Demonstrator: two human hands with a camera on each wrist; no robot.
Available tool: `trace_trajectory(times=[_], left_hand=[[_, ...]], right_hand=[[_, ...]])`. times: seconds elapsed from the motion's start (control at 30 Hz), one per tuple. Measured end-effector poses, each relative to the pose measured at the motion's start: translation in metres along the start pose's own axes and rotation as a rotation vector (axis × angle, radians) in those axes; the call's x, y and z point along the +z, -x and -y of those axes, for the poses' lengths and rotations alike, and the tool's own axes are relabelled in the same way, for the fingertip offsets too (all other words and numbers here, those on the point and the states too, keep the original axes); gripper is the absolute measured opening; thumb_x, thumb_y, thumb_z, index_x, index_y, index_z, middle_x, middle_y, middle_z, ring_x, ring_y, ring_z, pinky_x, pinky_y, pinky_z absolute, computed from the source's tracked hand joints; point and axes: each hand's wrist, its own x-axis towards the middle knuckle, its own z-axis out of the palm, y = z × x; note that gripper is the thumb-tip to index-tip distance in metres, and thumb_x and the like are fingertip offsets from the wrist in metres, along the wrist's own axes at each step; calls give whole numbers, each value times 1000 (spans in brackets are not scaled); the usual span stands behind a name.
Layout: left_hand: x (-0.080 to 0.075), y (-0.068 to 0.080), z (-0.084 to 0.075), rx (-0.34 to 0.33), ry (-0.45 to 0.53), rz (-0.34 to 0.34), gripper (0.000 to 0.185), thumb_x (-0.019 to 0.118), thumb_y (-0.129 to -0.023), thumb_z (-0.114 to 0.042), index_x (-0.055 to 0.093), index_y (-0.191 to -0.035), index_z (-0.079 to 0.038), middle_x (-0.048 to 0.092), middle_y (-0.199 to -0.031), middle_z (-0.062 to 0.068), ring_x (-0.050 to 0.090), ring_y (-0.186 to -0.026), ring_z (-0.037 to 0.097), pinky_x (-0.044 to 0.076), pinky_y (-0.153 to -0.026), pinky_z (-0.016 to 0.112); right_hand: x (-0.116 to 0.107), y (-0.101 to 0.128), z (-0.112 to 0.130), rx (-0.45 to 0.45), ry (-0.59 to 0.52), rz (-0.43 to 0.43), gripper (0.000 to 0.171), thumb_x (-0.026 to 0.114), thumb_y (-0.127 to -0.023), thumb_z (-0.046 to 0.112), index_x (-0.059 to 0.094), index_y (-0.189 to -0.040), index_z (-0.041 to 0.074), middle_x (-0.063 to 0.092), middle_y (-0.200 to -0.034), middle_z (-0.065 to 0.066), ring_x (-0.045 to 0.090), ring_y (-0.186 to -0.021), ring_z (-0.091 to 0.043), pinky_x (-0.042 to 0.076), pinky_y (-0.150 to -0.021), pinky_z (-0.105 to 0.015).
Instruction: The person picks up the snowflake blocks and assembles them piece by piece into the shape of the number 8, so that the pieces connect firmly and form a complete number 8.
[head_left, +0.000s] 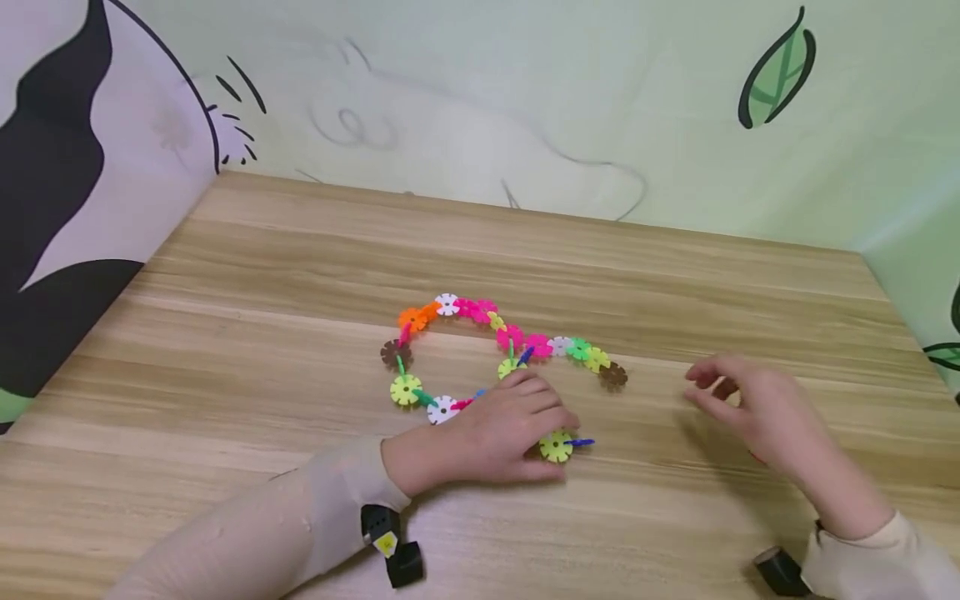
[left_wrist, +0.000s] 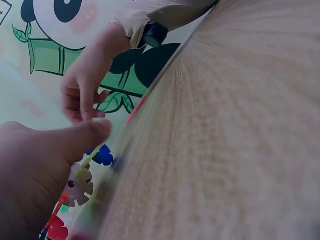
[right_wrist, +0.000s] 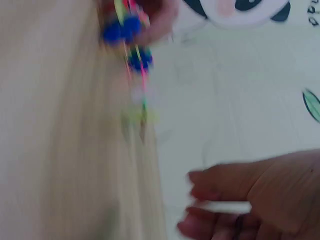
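Observation:
A chain of interlocking plastic flower discs [head_left: 447, 305] in many colours lies curved across the wooden table in the head view. My left hand [head_left: 498, 429] bends over its near stretch and grips it, hiding several discs under the palm and fingers. A yellow disc [head_left: 556, 447] with an edge-on blue disc [head_left: 583, 442] sticks out between thumb and fingers. In the left wrist view, a whitish disc [left_wrist: 79, 186] and a blue disc [left_wrist: 103, 155] show below the thumb. Off to the right, my right hand [head_left: 765, 408] hovers above the table, fingers loosely bent around nothing.
The wooden table [head_left: 225, 483] meets a pale green wall [head_left: 450, 108] with cartoon drawings at its back. A brown disc [head_left: 613, 376] forms the chain's far right end. Small black cameras sit at my left wrist [head_left: 393, 546] and right wrist [head_left: 780, 571].

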Motion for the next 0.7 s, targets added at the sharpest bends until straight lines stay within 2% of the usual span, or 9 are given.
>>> trace_trajectory(times=[0.07, 0.13, 0.23, 0.3, 0.4, 0.53, 0.7], left_hand=[[-1, -1, -1, -7, -3, -19, 40, 64, -87, -47, 64, -114, -17, 66, -109, -5, 56, -108, 14, 34, -112, 38], [-1, -3, -4, -20, -9, -32, 36, 62, -90, -45, 65, -112, -17, 67, -108, -5, 57, -108, 13, 35, -111, 38], [-1, -7, -9, -44, -41, -14, 32, 56, -94, -44, 66, -111, -19, 68, -108, -6, 57, -108, 13, 36, -109, 35], [0, -10, -12, -59, -56, 6, 31, 54, -95, -43, 66, -111, -19, 68, -109, -6, 57, -109, 12, 37, -107, 34], [1, -14, -15, -78, -71, 19, 28, 52, -96, -41, 67, -109, -21, 68, -108, -7, 58, -108, 12, 38, -105, 33], [3, -16, -17, -92, -77, 0, 24, 54, -96, -40, 68, -104, -22, 69, -102, -9, 59, -103, 11, 38, -103, 31], [6, -15, -16, -88, -69, -29, 21, 56, -95, -39, 69, -99, -23, 69, -97, -10, 59, -99, 10, 38, -101, 30]], right_hand=[[-9, 0, -18, 119, 40, 82, 24, 68, -89, 21, 65, -103, 2, 70, -93, -15, 66, -78, -27, 50, -63, -39], [-16, 2, -36, 231, 82, 185, 35, 65, -91, 28, 61, -107, -2, 68, -95, -21, 65, -80, -33, 49, -65, -45], [-21, 5, -59, 327, 127, 284, 45, 65, -89, 34, 57, -107, -7, 65, -94, -26, 63, -80, -37, 47, -65, -45], [-22, 7, -69, 346, 140, 310, 46, 66, -88, 35, 57, -104, -7, 65, -92, -26, 62, -79, -36, 46, -64, -43], [-20, 10, -78, 330, 135, 299, 38, 67, -87, 30, 58, -99, -5, 66, -90, -23, 62, -79, -34, 44, -65, -41], [-19, 9, -84, 321, 102, 295, 31, 68, -87, 24, 56, -95, -4, 65, -87, -20, 60, -77, -29, 43, -65, -37], [-18, 9, -87, 361, 17, 318, 32, 69, -87, 21, 51, -96, -4, 62, -86, -20, 56, -71, -19, 42, -60, -30]])
